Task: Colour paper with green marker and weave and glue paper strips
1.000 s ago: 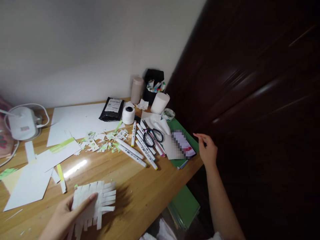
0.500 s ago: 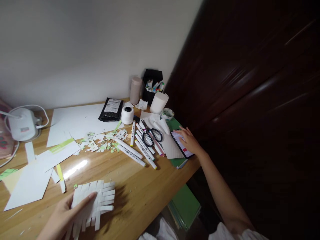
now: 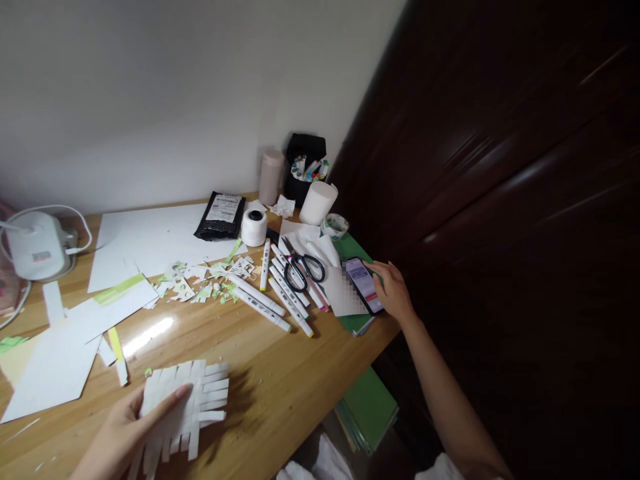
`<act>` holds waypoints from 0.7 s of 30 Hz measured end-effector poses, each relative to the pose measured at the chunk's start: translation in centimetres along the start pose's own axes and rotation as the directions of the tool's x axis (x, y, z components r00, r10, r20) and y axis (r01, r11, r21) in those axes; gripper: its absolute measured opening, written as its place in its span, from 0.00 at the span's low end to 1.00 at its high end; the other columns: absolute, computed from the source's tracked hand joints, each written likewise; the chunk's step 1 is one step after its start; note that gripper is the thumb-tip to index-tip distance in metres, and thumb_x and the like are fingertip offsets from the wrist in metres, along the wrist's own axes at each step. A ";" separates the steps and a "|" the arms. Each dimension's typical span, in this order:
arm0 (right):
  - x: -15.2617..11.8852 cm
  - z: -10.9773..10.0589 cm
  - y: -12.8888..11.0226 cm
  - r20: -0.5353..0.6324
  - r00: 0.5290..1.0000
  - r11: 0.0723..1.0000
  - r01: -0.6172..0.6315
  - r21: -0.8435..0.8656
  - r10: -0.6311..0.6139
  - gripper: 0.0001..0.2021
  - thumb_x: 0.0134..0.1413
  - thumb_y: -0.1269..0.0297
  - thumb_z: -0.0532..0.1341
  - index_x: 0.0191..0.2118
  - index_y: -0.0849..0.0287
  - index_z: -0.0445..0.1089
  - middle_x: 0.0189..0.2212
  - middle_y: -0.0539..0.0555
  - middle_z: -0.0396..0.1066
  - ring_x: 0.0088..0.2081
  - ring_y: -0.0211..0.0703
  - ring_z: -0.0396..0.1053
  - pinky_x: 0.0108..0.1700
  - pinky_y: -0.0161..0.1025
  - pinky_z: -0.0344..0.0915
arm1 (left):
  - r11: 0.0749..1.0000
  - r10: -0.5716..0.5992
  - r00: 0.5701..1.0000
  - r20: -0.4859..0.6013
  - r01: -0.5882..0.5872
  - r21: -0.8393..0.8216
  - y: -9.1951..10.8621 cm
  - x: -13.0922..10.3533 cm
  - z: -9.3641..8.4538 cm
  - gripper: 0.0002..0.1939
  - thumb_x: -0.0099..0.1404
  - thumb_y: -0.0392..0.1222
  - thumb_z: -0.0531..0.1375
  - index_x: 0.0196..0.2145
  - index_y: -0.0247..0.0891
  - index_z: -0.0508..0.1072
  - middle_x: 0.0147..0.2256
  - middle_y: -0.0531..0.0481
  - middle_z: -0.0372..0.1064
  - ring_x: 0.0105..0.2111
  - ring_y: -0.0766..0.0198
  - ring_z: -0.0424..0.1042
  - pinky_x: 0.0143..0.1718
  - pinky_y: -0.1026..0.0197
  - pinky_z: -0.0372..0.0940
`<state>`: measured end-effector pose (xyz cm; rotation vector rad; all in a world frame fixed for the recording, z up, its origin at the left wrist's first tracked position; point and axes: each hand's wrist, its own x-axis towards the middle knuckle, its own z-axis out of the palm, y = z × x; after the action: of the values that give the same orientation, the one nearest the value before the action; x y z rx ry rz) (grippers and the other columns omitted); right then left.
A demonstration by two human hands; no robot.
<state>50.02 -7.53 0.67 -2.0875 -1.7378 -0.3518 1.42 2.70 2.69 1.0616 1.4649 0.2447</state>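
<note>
My left hand (image 3: pixel 127 420) grips a woven mat of white paper strips (image 3: pixel 187 403), thumb on top and the other fingers mostly hidden beneath. Loose strip ends stick out at its right and lower edges. At the table's right side lies a smartphone (image 3: pixel 363 285) with its screen lit. My right hand (image 3: pixel 394 288) rests at the phone's right edge, fingers stretched out and holding nothing. Left of the phone are a sheet of white paper (image 3: pixel 340 293), black-handled scissors (image 3: pixel 303 267) and several white markers (image 3: pixel 263 310).
Paper scraps (image 3: pixel 200 280) lie mid-table, with white sheets (image 3: pixel 55 373) to the left. Along the wall stand a black packet (image 3: pixel 220 217), a white roll (image 3: pixel 254 228), a beige cylinder (image 3: pixel 271 177) and a marker case (image 3: pixel 305 167). A white charger (image 3: pixel 37 247) sits far left.
My right hand has drawn back rightward from over the phone's screen to its edge. The left hand still holds the woven paper in nearly the same place.
</note>
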 end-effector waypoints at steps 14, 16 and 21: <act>-1.1 0.1 0.5 -0.035 0.999 1.000 0.030 -0.008 -0.030 0.19 0.54 0.75 0.49 0.48 0.54 0.67 0.43 0.52 0.73 0.49 0.46 0.67 0.59 0.56 0.55 | 1.000 0.003 1.000 -0.030 -0.003 0.002 -0.7 0.9 -0.4 0.29 0.43 0.65 0.63 0.31 0.35 0.71 0.22 0.47 0.73 0.22 0.57 0.71 0.22 0.63 0.67; -1.7 -0.2 0.6 -0.056 0.998 1.000 0.024 -0.007 -0.024 0.18 0.54 0.76 0.49 0.46 0.54 0.68 0.41 0.52 0.74 0.49 0.46 0.67 0.59 0.56 0.55 | 1.000 0.008 0.999 -0.037 -0.009 -0.005 -0.5 0.7 -0.3 0.29 0.43 0.65 0.64 0.31 0.35 0.71 0.23 0.47 0.73 0.22 0.57 0.71 0.22 0.63 0.66; -2.9 -0.6 0.8 -0.048 0.999 1.000 0.020 0.000 -0.020 0.18 0.52 0.75 0.50 0.45 0.53 0.69 0.41 0.52 0.74 0.49 0.47 0.68 0.58 0.57 0.56 | 0.999 0.037 0.999 -0.018 -0.037 0.002 -0.2 0.4 -0.4 0.28 0.43 0.66 0.64 0.29 0.36 0.71 0.24 0.49 0.73 0.20 0.58 0.69 0.20 0.62 0.65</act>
<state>50.23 -10.49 -0.21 -2.0454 -1.7325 -0.4039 1.06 3.05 2.42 1.0911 1.4627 0.2802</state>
